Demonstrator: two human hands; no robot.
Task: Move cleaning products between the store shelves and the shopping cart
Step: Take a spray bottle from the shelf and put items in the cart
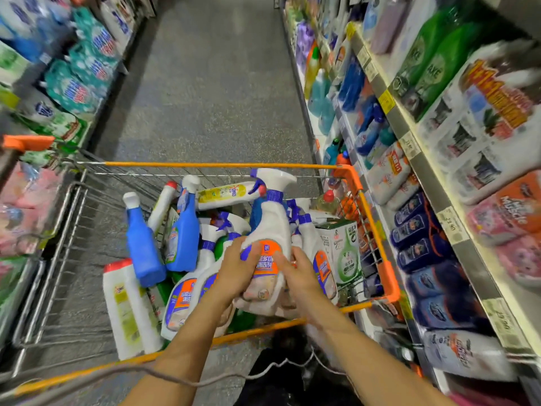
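A white spray bottle (270,227) with a blue collar and an orange label is upright above the shopping cart (377,230). My left hand (238,266) grips its lower left side and my right hand (298,275) grips its lower right side. Inside the wire cart lie several cleaning products: more white spray bottles (187,297), two blue bottles (143,244), a white and yellow bottle (126,309), and a white box with a green picture (342,247).
Store shelves (430,177) stocked with detergent bottles and refill packs run along the right, close to the cart's orange rim. More shelves with teal and white packs (76,83) line the left. A grey aisle floor (205,83) stretches ahead.
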